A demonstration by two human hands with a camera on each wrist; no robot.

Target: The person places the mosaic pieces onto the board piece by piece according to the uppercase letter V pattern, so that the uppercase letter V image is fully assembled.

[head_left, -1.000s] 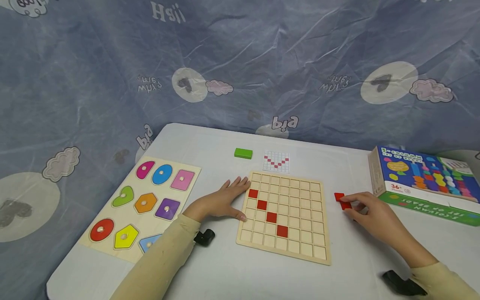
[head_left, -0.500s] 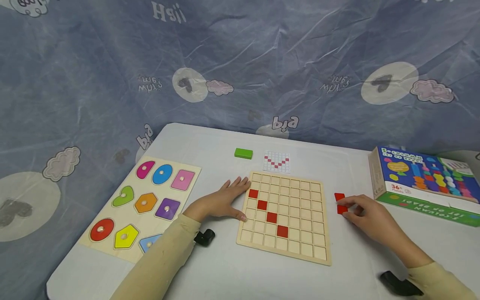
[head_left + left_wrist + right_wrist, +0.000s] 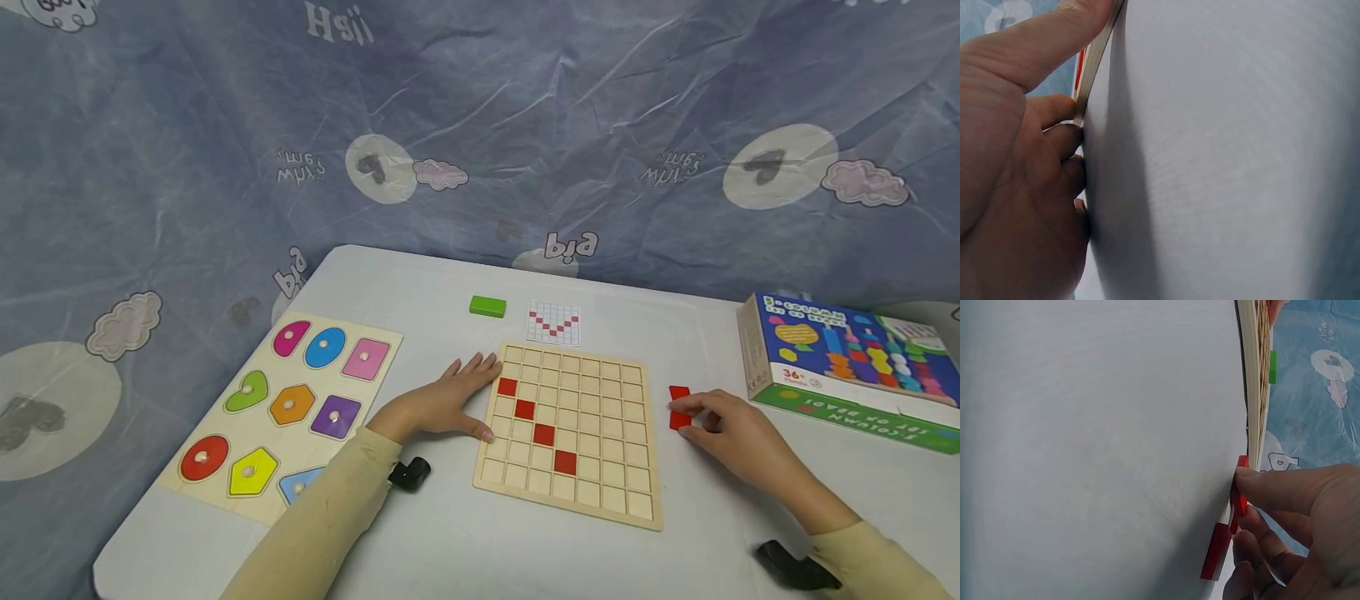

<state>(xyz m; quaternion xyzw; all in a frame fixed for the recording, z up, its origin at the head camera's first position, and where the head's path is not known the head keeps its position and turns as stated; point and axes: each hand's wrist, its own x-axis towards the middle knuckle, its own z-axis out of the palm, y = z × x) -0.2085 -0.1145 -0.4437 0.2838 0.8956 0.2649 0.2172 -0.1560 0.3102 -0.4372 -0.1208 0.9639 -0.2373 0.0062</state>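
Note:
My left hand (image 3: 442,404) lies with spread, straight fingers at the left edge of a wooden grid board (image 3: 611,433). Thumb and fingertips touch its rim. Several red square tiles (image 3: 543,434) form a descending diagonal in the grid. Right of the board, my right hand (image 3: 738,433) pinches a small red tile (image 3: 1241,494) between thumb and fingers, close over the table. Another red block (image 3: 1216,551) lies on the table beside it in the right wrist view. Behind the board is a small pattern card (image 3: 553,323) with a pink V on a grid.
A green block (image 3: 487,307) stands left of the card. On the left lies a wooden shape puzzle (image 3: 300,367) with knobbed pieces. A colourful toy box (image 3: 847,367) occupies the right side. A patterned blue cloth (image 3: 480,125) hangs behind the white table (image 3: 420,275).
My right hand has shifted slightly left and down, and the red pieces at its fingertips have come from a slanted, offset arrangement into a straighter line. My left hand has stayed on the board's edge.

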